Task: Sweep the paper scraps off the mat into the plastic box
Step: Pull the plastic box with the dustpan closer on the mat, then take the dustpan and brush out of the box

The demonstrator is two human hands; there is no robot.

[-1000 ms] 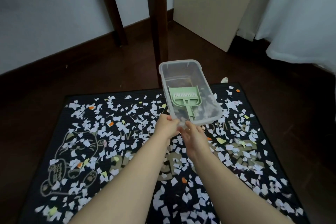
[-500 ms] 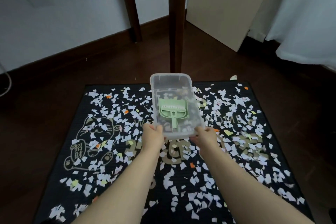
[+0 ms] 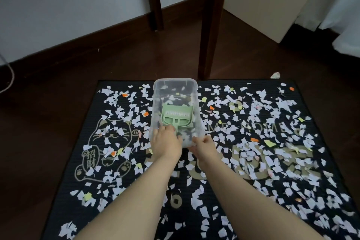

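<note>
Paper scraps lie all over the mat, from 12 o'clock round to 6 o'clock. Most are white, and a few are orange or yellow. I think the sweeping has not begun yet, because no part of the mat looks swept. One scrap sits on the floor past the mat's corner at 1 o'clock.

Near the far edge of the mat, at 12 o'clock, is the plastic box. A green scoop with a small brush lies inside it, with its handle pointing to 6 o'clock.

At the 6 o'clock end of the box, the right hand pinches the near right corner. The left hand lies over the near left corner, with its fingers bent down beside the scoop's handle. I cannot tell if it holds the rim, the handle or nothing.

The box is see-through, so the scraps seen in it may be inside it or under it. I cannot tell if the box rests on the mat or is lifted. The arms hide part of the mat at 6 o'clock. Two table legs at 12 o'clock are cut off at the top.
</note>
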